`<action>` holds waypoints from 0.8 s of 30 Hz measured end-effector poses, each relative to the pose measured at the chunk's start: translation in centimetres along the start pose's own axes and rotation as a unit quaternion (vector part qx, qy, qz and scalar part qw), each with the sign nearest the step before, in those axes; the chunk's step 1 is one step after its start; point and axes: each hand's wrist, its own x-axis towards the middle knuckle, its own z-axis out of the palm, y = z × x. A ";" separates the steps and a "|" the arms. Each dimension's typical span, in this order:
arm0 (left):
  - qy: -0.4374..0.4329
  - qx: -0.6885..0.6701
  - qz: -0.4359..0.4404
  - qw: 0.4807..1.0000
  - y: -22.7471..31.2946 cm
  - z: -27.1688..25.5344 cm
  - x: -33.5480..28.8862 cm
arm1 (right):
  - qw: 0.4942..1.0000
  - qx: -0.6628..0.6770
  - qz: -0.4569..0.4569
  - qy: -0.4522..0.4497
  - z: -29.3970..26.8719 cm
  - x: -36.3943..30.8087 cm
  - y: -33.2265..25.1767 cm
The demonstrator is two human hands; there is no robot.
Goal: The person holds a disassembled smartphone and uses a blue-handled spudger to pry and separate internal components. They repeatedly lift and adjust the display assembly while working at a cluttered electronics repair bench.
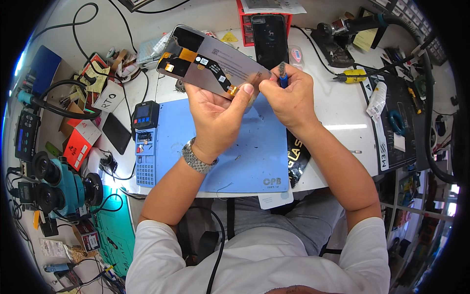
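My left hand (215, 110) is closed around the lower edge of a phone display panel (240, 63), with the thumb across its front. The panel is tilted above the blue mat, its grey back facing up, with a black-and-orange flex cable (210, 68) along it. My right hand (293, 95) is closed at the panel's right end. From its fist a blue tool (283, 81) with a grey, brush-like tip points upward; the rest of the tool is hidden by the fingers. Just behind that hand stands a dark phone (269, 39), leaning against a red drawer unit (247, 34).
Under my hands lies a blue work mat (220, 161) with a tool tray (146, 166) at its left. A teal microscope (63, 186) and a red-white box (81, 144) crowd the left. Along the right are a soldering iron (350, 76), a black mat (401, 142) and a hanging hose (428, 98).
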 end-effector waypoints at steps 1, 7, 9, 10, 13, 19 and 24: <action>0.004 -0.009 -0.004 1.000 -0.1 -0.2 0.2 | 1.000 0.003 -0.010 0.002 0.1 0.0 0.1; 0.040 -0.043 -0.042 0.997 0.1 -1.1 0.7 | 0.999 0.028 -0.023 0.016 -0.2 0.2 -0.1; 0.048 -0.063 -0.064 0.995 0.0 -1.4 1.1 | 0.999 0.040 -0.013 0.020 -0.7 0.6 0.2; 0.050 -0.073 -0.087 0.992 -0.2 -1.9 1.2 | 0.999 0.041 -0.016 0.023 -0.8 0.6 0.1; 0.058 -0.097 -0.114 0.987 -0.2 -2.4 1.6 | 0.998 0.063 -0.013 0.023 -1.1 1.0 -0.5; 0.076 -0.166 -0.199 0.963 -0.3 -3.3 2.2 | 0.990 0.138 -0.027 0.007 -1.6 1.5 -0.6; 0.090 -0.180 -0.201 0.959 -0.3 -3.3 2.2 | 0.997 0.049 -0.055 0.013 -0.6 1.0 -0.8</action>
